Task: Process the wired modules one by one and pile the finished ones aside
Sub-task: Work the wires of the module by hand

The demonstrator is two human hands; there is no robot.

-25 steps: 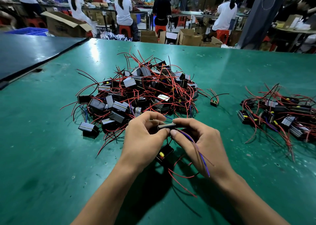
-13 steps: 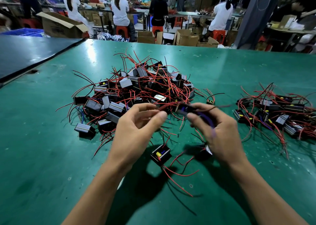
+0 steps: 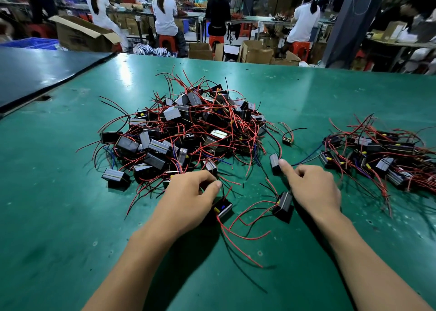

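Note:
A big heap of black wired modules (image 3: 188, 136) with red, black and blue leads lies mid-table. A smaller pile of modules (image 3: 382, 155) lies at the right. My left hand (image 3: 191, 197) hovers with curled fingers over a single module (image 3: 224, 208) by the thumb. Whether the thumb and forefinger pinch one of its wires is unclear. My right hand (image 3: 313, 188) points its forefinger onto another module (image 3: 274, 160), whose blue lead runs toward the right pile. A third module (image 3: 284, 203) lies against that hand's thumb side.
A small loose part (image 3: 287, 140) sits between the heap and the right pile. The green mat (image 3: 70, 216) covers the table, and a dark board (image 3: 35, 72) lies at the far left. Workers on red stools and cardboard boxes are beyond the far edge.
Both hands held one module together. The right hand then carried it rightward and set it on the mat. The left hand dropped toward a single module near me.

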